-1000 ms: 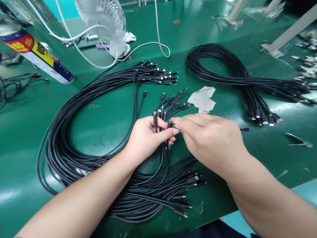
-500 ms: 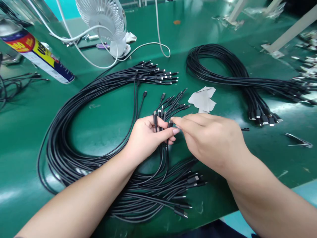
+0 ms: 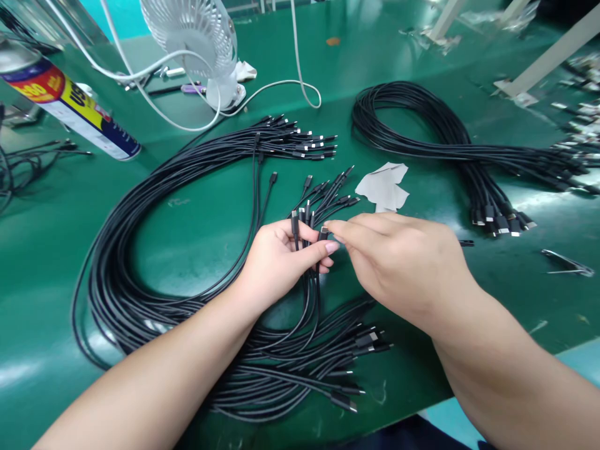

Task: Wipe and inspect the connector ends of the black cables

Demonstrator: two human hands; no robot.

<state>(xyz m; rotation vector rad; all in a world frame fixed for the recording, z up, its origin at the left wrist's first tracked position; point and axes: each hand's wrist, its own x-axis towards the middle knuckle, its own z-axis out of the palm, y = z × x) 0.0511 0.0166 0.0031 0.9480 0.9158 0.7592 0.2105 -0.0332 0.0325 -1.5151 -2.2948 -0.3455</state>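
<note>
My left hand (image 3: 274, 259) is closed around several black USB cables (image 3: 306, 300), their plug ends pointing up between thumb and fingers. One plug (image 3: 323, 234) stands at the tip of my left thumb. Against that plug, my right hand (image 3: 407, 262) has its thumb and fingers pinched together; whatever lies in the pinch is hidden. Beyond the hands, more loose cable ends (image 3: 335, 186) fan out on the table. A large looped bundle of black cables (image 3: 105, 250) curves around on the left, with its lower plug ends (image 3: 344, 400) below my hands.
A second cable coil (image 3: 412, 112) lies at the right. White paper scraps (image 3: 384, 186) rest beyond my right hand, and metal tweezers (image 3: 567, 262) to its right. A spray can (image 3: 75, 106) and a white fan (image 3: 192, 37) with its cord stand on the green table (image 3: 187, 231).
Both hands keep the same grip at the same plug. The view has shifted only very slightly; nothing else has visibly moved.
</note>
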